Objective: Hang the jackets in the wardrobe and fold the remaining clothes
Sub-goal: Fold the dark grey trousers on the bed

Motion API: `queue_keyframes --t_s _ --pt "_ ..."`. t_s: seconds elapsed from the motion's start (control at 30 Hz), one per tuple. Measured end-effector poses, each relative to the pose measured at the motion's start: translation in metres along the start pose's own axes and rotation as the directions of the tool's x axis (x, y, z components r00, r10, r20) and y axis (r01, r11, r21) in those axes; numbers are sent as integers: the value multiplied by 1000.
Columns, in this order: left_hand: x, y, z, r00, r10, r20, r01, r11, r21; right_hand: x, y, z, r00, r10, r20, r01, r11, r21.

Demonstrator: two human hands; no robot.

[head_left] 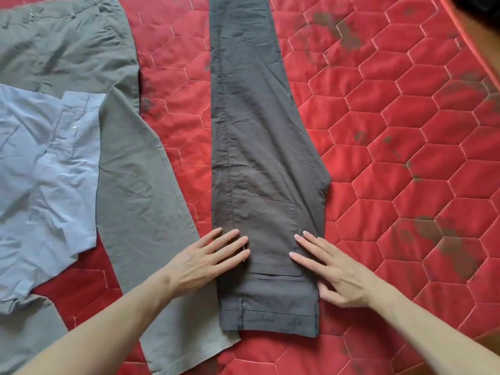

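Left hand (201, 262), right hand (336, 274): bare forearms, no sleeves in view (nails short, rings none seen).

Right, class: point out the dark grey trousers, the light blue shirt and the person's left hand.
dark grey trousers (259, 147): head view, mid-leg fabric.
light blue shirt (48, 171): head view, front panel.
left hand (205, 261): head view, back of the hand.

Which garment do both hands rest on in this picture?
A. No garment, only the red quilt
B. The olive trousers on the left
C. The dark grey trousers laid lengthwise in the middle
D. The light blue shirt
C: the left hand and the right hand lie flat, fingers straight, on the dark grey trousers near their waistband end.
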State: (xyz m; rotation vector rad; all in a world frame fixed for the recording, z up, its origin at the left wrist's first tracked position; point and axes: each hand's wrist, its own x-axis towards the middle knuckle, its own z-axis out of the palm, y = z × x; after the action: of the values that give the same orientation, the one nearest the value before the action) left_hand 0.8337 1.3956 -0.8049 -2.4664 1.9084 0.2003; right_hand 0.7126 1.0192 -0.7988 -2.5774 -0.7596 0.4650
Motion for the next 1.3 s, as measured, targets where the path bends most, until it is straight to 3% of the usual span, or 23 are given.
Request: queue_keyframes --t_s 0.17,0.27,0.47,0.57,0.63,0.7,0.83,0.93,1.0,1.07,1.13,1.2,1.3 --pt "8 1 -6 987 103 127 -108 993 36 0 15 -13 987 -133 95 142 985 -97" --pt "19 13 -6 986 78 149 -80 997 5 3 20 -9 978 -181 99 198 960 -197" --pt "27 30 -11 968 21 251 15 990 -138 15 6 7 984 -178 -30 160 938 -309" --pt "26 26 -17 954 48 295 25 971 -238 18 -7 13 990 -92 -107 75 985 -153" --pt "25 23 -21 948 66 312 36 951 -309 20 -13 13 993 33 -117 -21 995 103" --pt "22 23 -23 957 67 283 58 910 -411 21 -18 11 980 159 -117 -110 934 340" --pt "12 22 -23 982 62 181 48 834 -550 30 -21 3 944 306 -122 -203 832 516" --pt "9 22 -12 991 51 127 18 871 -491 39 -25 -3 889 435 -144 -261 738 622" --pt "12 25 -2 999 -33 4 31 881 -473 45 -27 -9 830 539 -142 -313 662 681" --pt "20 32 -4 963 -205 -177 63 805 -590 52 -29 -14 758 640 -126 -366 577 730" --pt "32 42 -22 870 -436 -229 145 671 -727 58 -29 -18 701 704 -119 -370 500 783" --pt "41 47 -35 772 -630 -91 303 489 -818 64 -34 -27 669 731 -131 -336 456 824" --pt "45 49 -35 666 -736 123 444 259 -858 74 -44 -39 654 733 -187 -283 466 839"
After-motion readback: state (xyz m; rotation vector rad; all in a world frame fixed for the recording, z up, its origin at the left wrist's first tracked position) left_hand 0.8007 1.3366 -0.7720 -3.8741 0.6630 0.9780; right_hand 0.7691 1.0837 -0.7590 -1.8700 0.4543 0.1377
